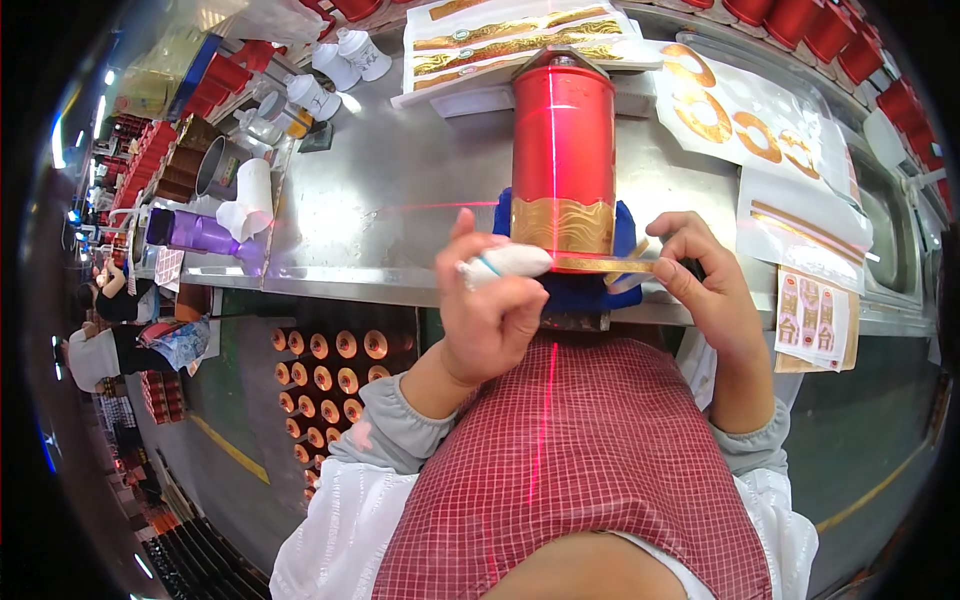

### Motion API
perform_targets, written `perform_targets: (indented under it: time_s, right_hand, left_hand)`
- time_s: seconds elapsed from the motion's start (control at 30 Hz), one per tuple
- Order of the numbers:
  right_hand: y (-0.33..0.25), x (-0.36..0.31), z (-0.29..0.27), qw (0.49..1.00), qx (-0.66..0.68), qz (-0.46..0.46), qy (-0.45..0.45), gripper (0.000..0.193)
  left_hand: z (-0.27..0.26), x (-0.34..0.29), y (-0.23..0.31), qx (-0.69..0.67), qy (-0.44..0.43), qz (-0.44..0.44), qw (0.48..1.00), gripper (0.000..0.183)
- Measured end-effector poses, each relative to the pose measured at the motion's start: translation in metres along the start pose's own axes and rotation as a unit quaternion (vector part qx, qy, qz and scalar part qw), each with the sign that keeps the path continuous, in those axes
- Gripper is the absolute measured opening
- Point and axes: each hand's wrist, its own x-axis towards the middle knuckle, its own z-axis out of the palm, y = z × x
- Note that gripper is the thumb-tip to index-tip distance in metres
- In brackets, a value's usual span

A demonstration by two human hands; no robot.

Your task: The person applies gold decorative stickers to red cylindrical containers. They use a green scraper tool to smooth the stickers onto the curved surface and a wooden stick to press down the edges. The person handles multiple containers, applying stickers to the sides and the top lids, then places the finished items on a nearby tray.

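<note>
A glossy red cylinder [563, 135] with a wavy gold band [563, 228] around its near end lies on a blue cloth support [626, 235] at the table's front edge. Across that near end runs a narrow gold strip [600, 264]. My right hand [705, 285] pinches the strip's right end between thumb and fingertips. My left hand [490, 325] has a white covering [510, 262] with a teal band on one finger, which presses at the strip's left end; its other fingers are apart, some bent. A red light line runs along the cylinder.
Sheets of gold decals [520, 45] lie behind the cylinder, and more decal sheets [740, 115] to the right. White bottles [362, 55], a purple bottle [200, 232] and a white roll [254, 195] stand or lie at left. A sink [885, 200] is far right. Rows of copper-topped pieces [330, 380] sit below.
</note>
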Motion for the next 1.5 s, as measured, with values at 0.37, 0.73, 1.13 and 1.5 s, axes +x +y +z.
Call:
perform_targets:
  time_s: [0.37, 0.73, 1.13, 1.5]
  right_hand:
    - [0.010, 0.002, -0.016, 0.985, 0.139, 0.054, -0.080, 0.019]
    - [0.001, 0.014, -0.032, 0.983, 0.133, 0.041, -0.116, 0.020]
    - [0.023, -0.013, -0.037, 0.970, 0.226, 0.083, -0.033, 0.021]
    - [0.019, -0.009, -0.034, 0.982, 0.176, 0.060, -0.041, 0.022]
  left_hand:
    - [0.001, 0.031, -0.004, 0.023, -0.127, 0.161, 0.979, 0.026]
    - [0.010, -0.003, -0.014, -0.077, 0.009, -0.042, 0.996, 0.032]
    - [-0.001, 0.038, -0.014, -0.024, -0.123, 0.197, 0.972, 0.023]
    - [0.006, 0.049, -0.010, 0.002, -0.148, 0.107, 0.983, 0.036]
